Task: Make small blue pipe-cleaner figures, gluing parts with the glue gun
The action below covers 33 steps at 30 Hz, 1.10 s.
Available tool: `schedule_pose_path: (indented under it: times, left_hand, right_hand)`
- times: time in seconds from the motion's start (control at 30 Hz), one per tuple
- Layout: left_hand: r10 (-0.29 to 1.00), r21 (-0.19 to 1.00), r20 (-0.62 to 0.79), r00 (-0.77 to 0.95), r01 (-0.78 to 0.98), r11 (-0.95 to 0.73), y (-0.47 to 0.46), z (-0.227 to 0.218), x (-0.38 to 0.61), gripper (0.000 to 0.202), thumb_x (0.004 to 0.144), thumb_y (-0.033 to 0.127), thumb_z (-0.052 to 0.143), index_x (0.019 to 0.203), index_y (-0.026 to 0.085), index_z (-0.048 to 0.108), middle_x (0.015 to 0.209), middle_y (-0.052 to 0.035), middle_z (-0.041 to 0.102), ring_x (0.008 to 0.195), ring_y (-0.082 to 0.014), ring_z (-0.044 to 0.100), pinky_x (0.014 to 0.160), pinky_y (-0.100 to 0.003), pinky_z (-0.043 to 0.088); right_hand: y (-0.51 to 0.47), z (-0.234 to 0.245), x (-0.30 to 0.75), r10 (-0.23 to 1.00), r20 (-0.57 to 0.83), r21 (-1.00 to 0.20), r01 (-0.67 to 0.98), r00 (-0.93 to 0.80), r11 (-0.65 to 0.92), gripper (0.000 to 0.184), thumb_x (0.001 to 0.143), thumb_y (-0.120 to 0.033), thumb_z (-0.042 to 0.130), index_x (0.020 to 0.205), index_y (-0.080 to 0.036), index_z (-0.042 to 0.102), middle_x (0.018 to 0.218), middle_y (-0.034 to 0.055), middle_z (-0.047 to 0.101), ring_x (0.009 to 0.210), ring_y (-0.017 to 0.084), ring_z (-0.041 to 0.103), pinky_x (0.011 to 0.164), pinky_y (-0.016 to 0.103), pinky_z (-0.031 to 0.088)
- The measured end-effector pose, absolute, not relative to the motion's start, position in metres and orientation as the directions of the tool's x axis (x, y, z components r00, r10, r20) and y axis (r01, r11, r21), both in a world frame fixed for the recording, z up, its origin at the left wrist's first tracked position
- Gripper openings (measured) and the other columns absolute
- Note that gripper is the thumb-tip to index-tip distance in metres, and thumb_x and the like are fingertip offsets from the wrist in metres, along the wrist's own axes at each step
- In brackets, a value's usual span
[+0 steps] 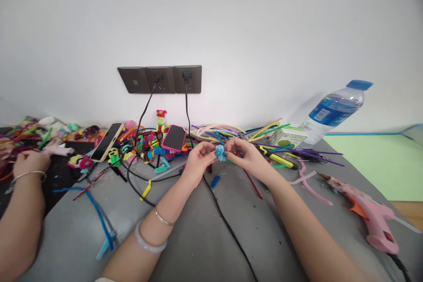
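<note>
Between both hands, above the middle of the grey table, is a small light-blue fuzzy piece [220, 152] that looks like shaped pipe cleaner. My left hand [200, 161] pinches it from the left with thumb and fingertips. From the right, my right hand [246, 157] pinches its other side. The fingers hide part of the piece. Just below it on the table lies a short dark-blue bit [215, 181]. A dark-red glittery pipe cleaner [253, 183] sticks out beneath my right hand.
A pink glue gun [366, 213] lies at right, near a tilted water bottle [337, 110] and yellow-black cutter [279, 158]. Loose pipe cleaners [228, 130], phones [174, 138] and small figures [161, 121] line the wall. Black cables [224, 218] cross the table. Another person's hand [31, 163] works at left.
</note>
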<state>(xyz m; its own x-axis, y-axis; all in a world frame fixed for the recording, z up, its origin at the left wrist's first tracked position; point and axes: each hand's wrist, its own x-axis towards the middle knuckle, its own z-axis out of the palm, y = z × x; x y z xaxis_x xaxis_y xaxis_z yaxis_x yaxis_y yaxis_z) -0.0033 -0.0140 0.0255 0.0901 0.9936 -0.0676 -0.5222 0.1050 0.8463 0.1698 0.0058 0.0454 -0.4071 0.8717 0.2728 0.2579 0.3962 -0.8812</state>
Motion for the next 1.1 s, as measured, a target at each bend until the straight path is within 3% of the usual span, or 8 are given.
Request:
schedule_pose_path:
  times: [0.13, 0.23, 0.5, 0.83, 1.1]
  left_hand:
    - [0.99, 0.831, -0.061, 0.126, -0.543, 0.12, -0.0136, 0.0237, -0.0049, 0.036, 0.062, 0.028, 0.087, 0.092, 0.018, 0.071, 0.089, -0.0019, 0.067, 0.084, -0.013, 0.064, 0.077, -0.026, 0.055]
    - [0.983, 0.822, -0.075, 0.168, -0.547, 0.156, -0.0126, 0.0228, -0.0056, 0.036, 0.064, 0.028, 0.086, 0.096, 0.017, 0.073, 0.09, -0.0034, 0.069, 0.083, -0.0135, 0.065, 0.079, -0.028, 0.054]
    - [0.978, 0.794, -0.105, 0.179, -0.577, 0.191, -0.0121, 0.0241, -0.006, 0.033, 0.065, 0.035, 0.085, 0.089, 0.016, 0.073, 0.094, -0.0055, 0.072, 0.079, -0.0136, 0.065, 0.076, -0.028, 0.053]
    - [0.957, 0.705, -0.214, 0.197, -0.647, 0.291, -0.0094, 0.0261, -0.0073, 0.04, 0.083, 0.051, 0.063, 0.088, 0.013, 0.074, 0.093, -0.0104, 0.073, 0.081, -0.0171, 0.066, 0.079, -0.03, 0.054]
    - [0.964, 0.737, -0.184, 0.193, -0.622, 0.265, -0.0125, 0.0302, -0.0056, 0.035, 0.081, 0.046, 0.068, 0.096, 0.015, 0.069, 0.092, -0.008, 0.072, 0.081, -0.0171, 0.065, 0.078, -0.031, 0.053]
  right_hand:
    - [0.0029, 0.0487, 0.1683, 0.841, 0.383, -0.838, 0.24, -0.383, 0.49, 0.014, 0.087, -0.026, 0.058, 0.1, -0.021, 0.061, 0.089, 0.0028, 0.061, 0.073, 0.016, 0.055, 0.065, 0.029, 0.043]
    - [0.0006, 0.0524, 0.1674, 0.825, 0.416, -0.813, 0.25, -0.384, 0.526, 0.015, 0.088, -0.025, 0.057, 0.1, -0.021, 0.064, 0.086, 0.0036, 0.061, 0.075, 0.017, 0.054, 0.066, 0.029, 0.043]
    - [-0.0005, 0.0539, 0.1669, 0.86, 0.332, -0.861, 0.248, -0.387, 0.444, 0.011, 0.087, -0.03, 0.059, 0.093, -0.021, 0.061, 0.084, 0.0033, 0.061, 0.074, 0.018, 0.055, 0.066, 0.031, 0.045]
    - [0.0026, 0.0476, 0.1705, 0.868, 0.307, -0.881, 0.228, -0.391, 0.414, 0.012, 0.088, -0.028, 0.058, 0.097, -0.021, 0.059, 0.087, 0.0035, 0.062, 0.076, 0.018, 0.057, 0.068, 0.031, 0.045]
    - [0.0022, 0.0495, 0.169, 0.872, 0.284, -0.882, 0.249, -0.398, 0.401, 0.011, 0.087, -0.029, 0.058, 0.094, -0.021, 0.056, 0.081, 0.0013, 0.058, 0.071, 0.016, 0.053, 0.065, 0.029, 0.043]
